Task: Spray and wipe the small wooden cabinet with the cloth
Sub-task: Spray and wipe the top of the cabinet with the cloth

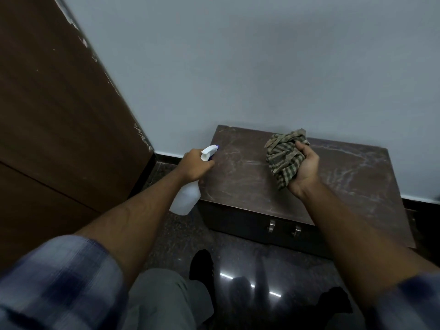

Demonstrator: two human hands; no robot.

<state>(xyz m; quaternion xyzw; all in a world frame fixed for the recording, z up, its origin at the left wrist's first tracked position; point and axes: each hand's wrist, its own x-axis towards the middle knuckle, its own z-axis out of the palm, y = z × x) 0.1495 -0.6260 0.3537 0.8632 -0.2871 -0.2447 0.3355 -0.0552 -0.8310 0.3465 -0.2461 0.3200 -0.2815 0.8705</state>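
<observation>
- I am standing in front of the small wooden cabinet (297,182), which is sitting low against the pale wall (262,67), its dark top showing whitish streaks.
- My left hand (194,166) is gripping the neck of the white spray bottle (184,198) at the cabinet's left edge, nozzle pointing over the top.
- My right hand (303,169) is clutching the checked cloth (284,158) (bunched up) above the cabinet's top; I cannot tell whether it is touching.
- Two metal handles (284,228) are showing on the cabinet's front.
</observation>
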